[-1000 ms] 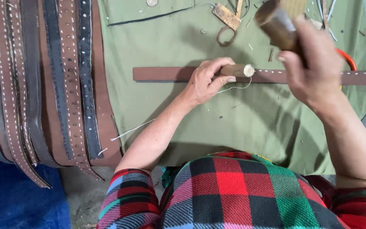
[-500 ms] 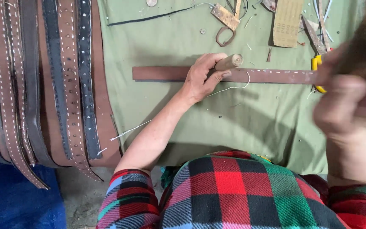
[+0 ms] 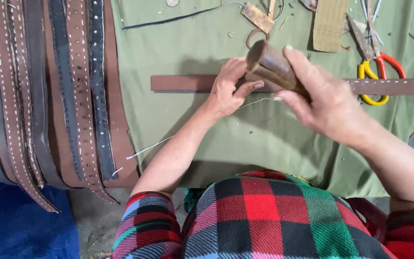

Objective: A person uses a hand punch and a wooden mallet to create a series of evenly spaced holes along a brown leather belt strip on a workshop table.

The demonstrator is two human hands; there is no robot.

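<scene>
my right hand grips a wooden mallet; beneath it, my left hand pinches a punch against the leather strap.

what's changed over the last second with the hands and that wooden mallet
The right hand swung the wooden mallet out to the right, then brought it back down over the left hand. The left hand stayed on the brown leather strap, which has not moved; neither have the scissors.
</scene>
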